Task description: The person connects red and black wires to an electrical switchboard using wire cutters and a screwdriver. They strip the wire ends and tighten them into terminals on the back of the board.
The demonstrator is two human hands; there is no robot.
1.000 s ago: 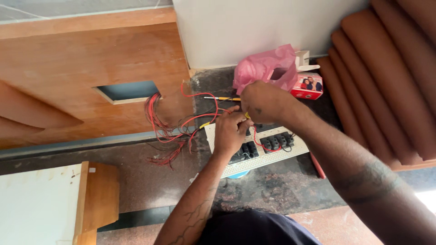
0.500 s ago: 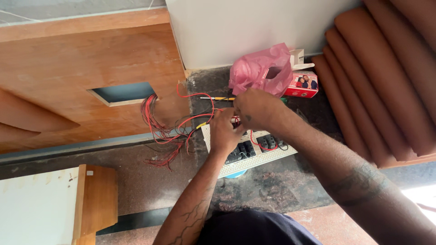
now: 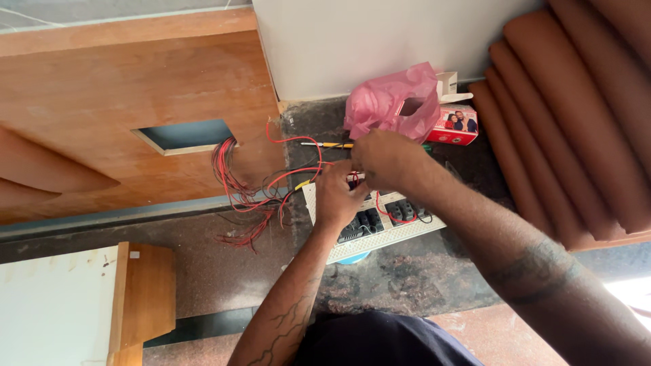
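Observation:
A white switch plate (image 3: 386,234) with black switch backs lies face down on the dark stone counter (image 3: 420,285). My left hand (image 3: 339,196) presses on its left part, fingers closed around the red wires (image 3: 285,179) there. My right hand (image 3: 383,159) hovers just above the plate's upper edge, fingers pinched on something small I cannot make out, close to my left hand. A bundle of red and black wires (image 3: 234,196) runs out of a rectangular cut-out (image 3: 183,135) in the wooden panel to the plate. A yellow-handled screwdriver (image 3: 325,144) lies beyond my hands.
A pink plastic bag (image 3: 393,102) and a small red carton (image 3: 453,125) sit against the white wall. Brown ribbed cushions (image 3: 576,115) stand on the right. A wooden and white board piece (image 3: 102,298) lies at the lower left.
The view has shifted slightly. Both hands stayed together over the switch plate, with my right hand edging up and left over its top edge.

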